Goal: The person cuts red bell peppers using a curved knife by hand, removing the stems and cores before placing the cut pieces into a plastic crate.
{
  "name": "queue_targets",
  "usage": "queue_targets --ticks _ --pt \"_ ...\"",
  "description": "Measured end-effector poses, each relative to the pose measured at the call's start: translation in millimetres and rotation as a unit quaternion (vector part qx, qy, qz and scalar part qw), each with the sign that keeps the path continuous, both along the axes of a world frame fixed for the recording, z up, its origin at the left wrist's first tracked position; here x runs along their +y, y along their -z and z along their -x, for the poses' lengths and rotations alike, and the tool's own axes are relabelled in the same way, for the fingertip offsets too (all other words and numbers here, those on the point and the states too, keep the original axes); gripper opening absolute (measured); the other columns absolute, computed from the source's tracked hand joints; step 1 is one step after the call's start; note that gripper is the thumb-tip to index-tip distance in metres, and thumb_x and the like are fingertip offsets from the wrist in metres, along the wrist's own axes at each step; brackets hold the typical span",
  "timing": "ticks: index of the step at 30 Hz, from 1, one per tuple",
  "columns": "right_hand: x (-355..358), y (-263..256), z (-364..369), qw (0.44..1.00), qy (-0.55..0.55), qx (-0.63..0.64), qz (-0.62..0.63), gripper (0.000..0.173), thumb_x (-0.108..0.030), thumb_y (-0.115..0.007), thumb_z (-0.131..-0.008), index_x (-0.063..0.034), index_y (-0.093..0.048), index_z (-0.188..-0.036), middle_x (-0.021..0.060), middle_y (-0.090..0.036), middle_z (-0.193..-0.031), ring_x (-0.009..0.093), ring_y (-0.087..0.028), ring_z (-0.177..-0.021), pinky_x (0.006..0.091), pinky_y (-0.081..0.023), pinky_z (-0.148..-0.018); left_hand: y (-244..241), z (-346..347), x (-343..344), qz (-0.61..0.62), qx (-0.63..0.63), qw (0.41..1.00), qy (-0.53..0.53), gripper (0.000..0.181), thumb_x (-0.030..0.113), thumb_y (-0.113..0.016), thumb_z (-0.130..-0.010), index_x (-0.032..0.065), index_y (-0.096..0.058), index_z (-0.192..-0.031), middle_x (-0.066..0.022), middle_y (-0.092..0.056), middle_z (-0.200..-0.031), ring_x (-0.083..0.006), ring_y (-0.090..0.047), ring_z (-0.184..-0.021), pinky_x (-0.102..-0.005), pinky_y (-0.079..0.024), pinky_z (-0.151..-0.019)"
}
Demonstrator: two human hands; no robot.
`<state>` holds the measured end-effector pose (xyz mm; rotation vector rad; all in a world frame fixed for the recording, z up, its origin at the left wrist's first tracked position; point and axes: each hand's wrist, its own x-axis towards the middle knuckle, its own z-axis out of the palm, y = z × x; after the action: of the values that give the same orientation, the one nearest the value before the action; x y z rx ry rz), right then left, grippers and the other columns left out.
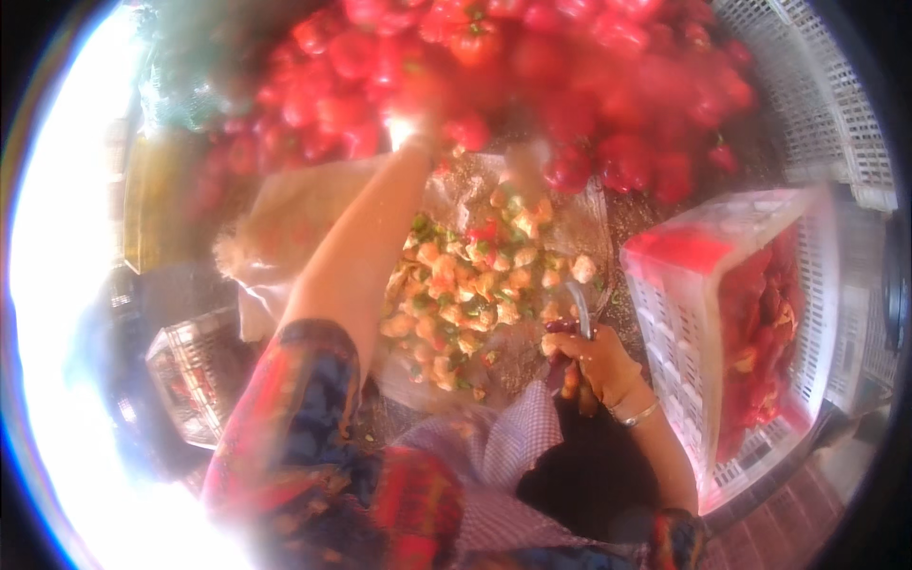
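Note:
My left arm stretches forward to the heap of red bell peppers (470, 50). Glare and blur cover my left hand (417, 132) at the heap's near edge, so its fingers and anything in them cannot be made out. In my right hand (602, 363) is a small tool with a curved metal blade (581, 306) and a dark red handle, the blade pointing away from me. Between my arms, cut-out pepper cores (470, 285) with pale seeds and green stems lie scattered over a sack-like sheet (588, 214). A bracelet circles my right wrist.
At my right a white plastic crate (677, 342) lies tipped on its side, with red peppers (762, 342) inside. Another white crate (841, 107) stands at the far right. A crate (189, 377) sits at left, near a yellow container (160, 206). Checked cloth (527, 427) covers my lap.

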<state>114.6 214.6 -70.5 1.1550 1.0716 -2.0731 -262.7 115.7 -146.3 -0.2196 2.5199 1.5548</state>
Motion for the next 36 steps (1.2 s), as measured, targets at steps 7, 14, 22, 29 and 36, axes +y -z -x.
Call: queue_targets --ticks 7,14,22,29,36 --pt "1.0 9.8 17.8 1.000 0.015 0.002 -0.024 0.027 -0.018 -0.066 -0.089 0.0005 -0.061 -0.108 0.0093 -0.062 -0.071 0.015 -0.053 -0.041 0.0290 -0.043 -0.038 18.4 45.0 21.1 0.060 0.044 0.997 0.031 0.057 0.007 -0.074 -0.074 0.0000 -0.052 -0.126 -0.0136 -0.064 -0.111 -0.0236 -0.063 -0.094 -0.0359 -0.054 -0.075" --pt "5.0 6.2 47.0 0.984 0.020 0.094 -0.150 0.031 -0.026 -0.061 -0.095 0.0008 -0.060 -0.111 0.0088 -0.061 -0.072 0.015 -0.053 -0.042 0.0292 -0.043 -0.038 38.7 -15.9 -63.3 -0.410 -0.125 0.900 0.078 0.063 0.008 -0.075 -0.071 -0.0002 -0.050 -0.128 -0.0160 -0.062 -0.116 -0.0272 -0.063 -0.103 -0.0387 -0.054 -0.083" --pt "3.2 -22.3 79.5 0.937 -0.011 0.222 -0.268 0.034 -0.032 -0.056 -0.096 0.0019 -0.061 -0.101 0.0059 -0.057 -0.069 0.014 -0.053 -0.043 0.0310 -0.042 -0.042 -51.2 -149.2 -62.9 -0.470 -0.206 0.819 0.257 0.073 0.009 -0.078 -0.067 -0.0031 -0.046 -0.132 -0.0148 -0.058 -0.124 -0.0290 -0.055 -0.118 -0.0400 -0.044 -0.102" --pt "-10.4 -34.7 61.5 0.962 0.061 0.160 -0.211 0.027 -0.024 -0.062 -0.091 0.0006 -0.063 -0.101 0.0109 -0.065 -0.079 0.022 -0.065 -0.067 0.0349 -0.049 -0.060 -66.9 -191.8 -65.7 -0.594 -0.299 0.729 0.160 0.075 0.010 -0.076 -0.072 0.0052 -0.040 -0.138 -0.0130 -0.055 -0.130 -0.0302 -0.054 -0.121 -0.0452 -0.045 -0.103" --pt "-13.7 -20.0 48.5 0.837 -0.037 0.366 -0.405 0.021 -0.013 -0.057 -0.089 0.0013 -0.061 -0.104 0.0186 -0.068 -0.082 0.031 -0.067 -0.074 0.0392 -0.050 -0.067 -89.4 -207.5 -58.5 -0.559 -0.269 0.757 0.206 0.075 0.011 -0.077 -0.071 0.0065 -0.041 -0.137 -0.0131 -0.056 -0.125 -0.0301 -0.056 -0.116 -0.0437 -0.050 -0.096"
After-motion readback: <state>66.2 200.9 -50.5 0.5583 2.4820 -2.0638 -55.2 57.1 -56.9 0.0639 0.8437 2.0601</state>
